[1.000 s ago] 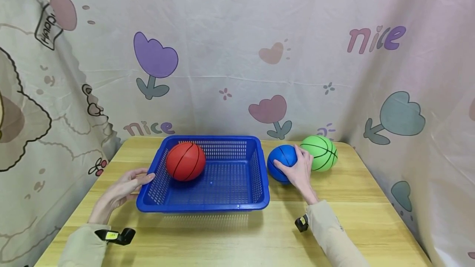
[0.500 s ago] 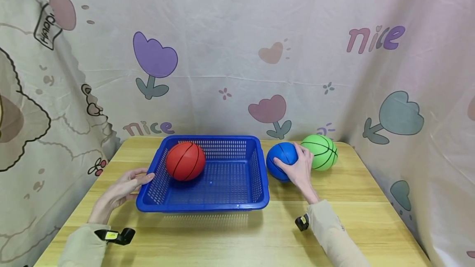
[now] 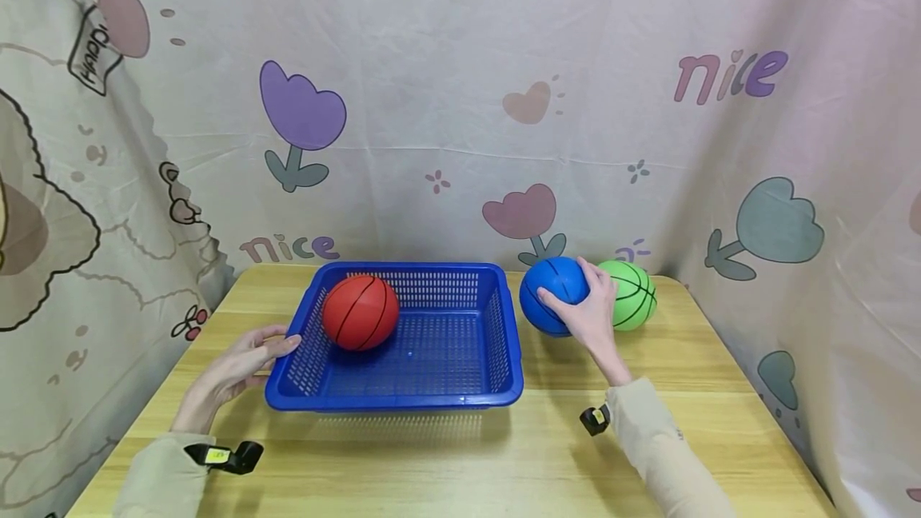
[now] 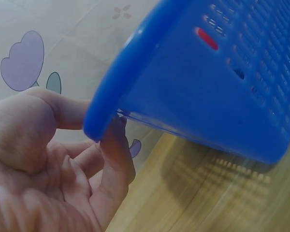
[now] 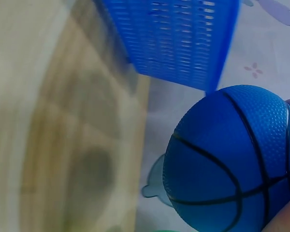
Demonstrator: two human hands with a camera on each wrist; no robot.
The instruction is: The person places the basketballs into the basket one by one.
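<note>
My left hand point(image 3: 241, 362) pinches the left rim of a blue plastic basket point(image 3: 394, 404), thumb on top and fingers beneath, as the left wrist view shows closely. Inside the basket, toward its left, lies a red ball point(image 3: 360, 312) with black basketball lines. To the right of the basket, my right hand point(image 3: 593, 308) grips a blue ball point(image 3: 552, 294) of the same kind. In the right wrist view the blue ball point(image 5: 227, 159) is raised over the table, thumb and a finger at its right side. Behind the right hand sits a green ball point(image 3: 635, 296), partly hidden by it.
Basket and green ball stand on a light wooden table point(image 3: 403, 470). A printed cloth point(image 3: 432, 86) hangs behind the table and along both sides. A small black camera is strapped at each wrist.
My right hand has lifted the blue ball and moved slightly right with it, covering more of the green ball. The left hand, basket and red ball have stayed put.
</note>
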